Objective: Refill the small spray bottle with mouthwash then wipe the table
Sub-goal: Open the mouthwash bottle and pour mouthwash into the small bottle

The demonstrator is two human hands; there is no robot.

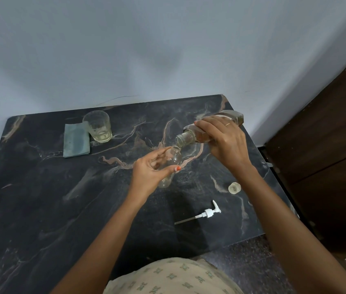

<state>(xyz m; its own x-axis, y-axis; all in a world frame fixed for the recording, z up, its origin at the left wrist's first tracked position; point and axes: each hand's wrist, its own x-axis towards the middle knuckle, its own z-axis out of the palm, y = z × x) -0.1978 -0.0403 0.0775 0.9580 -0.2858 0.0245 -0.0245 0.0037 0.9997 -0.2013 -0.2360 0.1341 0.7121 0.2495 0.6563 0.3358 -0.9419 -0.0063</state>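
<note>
Just left of the pouring mouth, the small spray bottle [173, 164] leans in the left hand [148, 172], fingers curled round its body, open neck aimed up and right. The mouthwash bottle [189, 136], gripped by the right hand [225, 141], lies nearly level, its mouth just above that neck. The pour, I judge, turns on those two openings lining up. The pump head [208, 213] lies on the table [61, 198], nearer the right arm.

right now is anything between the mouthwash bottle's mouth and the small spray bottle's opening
Nothing visible. The small spray bottle, held in the left hand, has an open neck; its pump lies on the table, as does the cap. The mouthwash bottle, tilted in the right hand, has its mouth just above that opening.
</note>
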